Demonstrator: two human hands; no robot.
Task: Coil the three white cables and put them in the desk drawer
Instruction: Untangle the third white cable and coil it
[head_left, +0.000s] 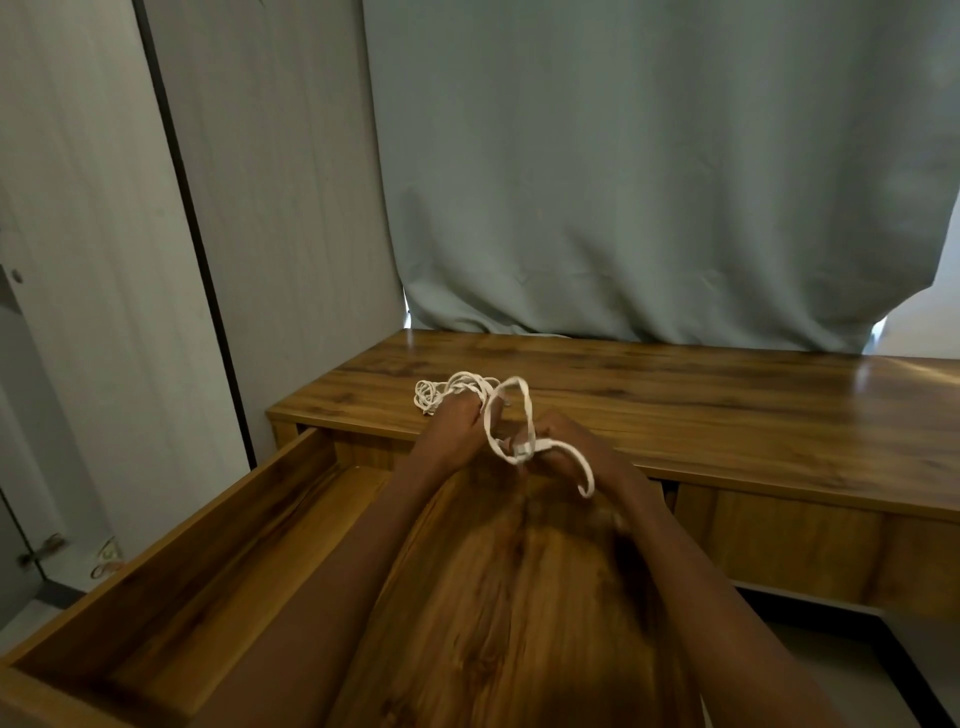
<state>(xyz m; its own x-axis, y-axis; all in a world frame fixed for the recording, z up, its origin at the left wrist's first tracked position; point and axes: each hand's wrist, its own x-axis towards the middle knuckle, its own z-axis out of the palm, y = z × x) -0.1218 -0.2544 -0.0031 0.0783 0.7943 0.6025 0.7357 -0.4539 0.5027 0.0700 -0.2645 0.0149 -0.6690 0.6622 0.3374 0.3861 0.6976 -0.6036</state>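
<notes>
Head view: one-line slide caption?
Both hands, left hand and right hand, loop a white cable above the open desk drawer.

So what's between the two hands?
In the head view, only loops of white cable span the gap between the left hand and right hand, held above the open drawer.

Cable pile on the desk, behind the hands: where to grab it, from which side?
Judgement: pinch the cable pile across its bunched loops, coming from above. It lies flat on the desk, so a side approach would likely only push it. The left hand is nearest, but both hands hold the cable now.
</notes>
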